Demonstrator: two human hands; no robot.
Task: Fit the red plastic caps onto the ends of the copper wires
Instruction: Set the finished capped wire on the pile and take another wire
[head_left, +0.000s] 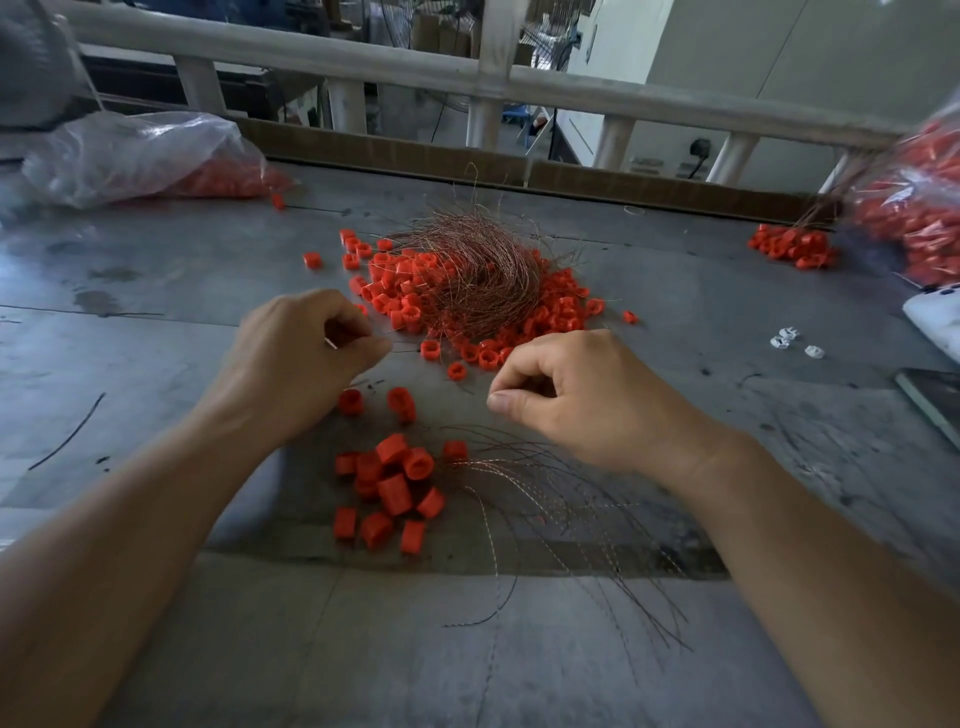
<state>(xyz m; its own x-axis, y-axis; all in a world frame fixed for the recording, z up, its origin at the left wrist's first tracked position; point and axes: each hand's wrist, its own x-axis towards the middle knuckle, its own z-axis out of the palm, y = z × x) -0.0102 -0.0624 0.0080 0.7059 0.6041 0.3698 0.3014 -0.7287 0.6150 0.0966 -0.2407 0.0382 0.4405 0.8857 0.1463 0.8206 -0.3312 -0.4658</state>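
A tangled bundle of copper wires (480, 270) lies in the middle of the grey table, ringed by a heap of loose red plastic caps (519, 332). My left hand (301, 358) hovers just left of the heap and pinches a thin wire that runs right toward the pile. My right hand (576, 395) is beside it with curled fingers, thumb against forefinger; what it pinches is too small to tell. Near me lies a cluster of capped wires (395, 486), their strands (571, 514) fanning out to the right. Two single caps (402, 402) sit between my hands.
A clear plastic bag with red caps (140, 156) lies at the far left. Another full bag (919, 208) and a small cap pile (792, 247) sit at the far right. Small white parts (792, 340) lie right of my hand. A cardboard strip (519, 166) and railing border the back.
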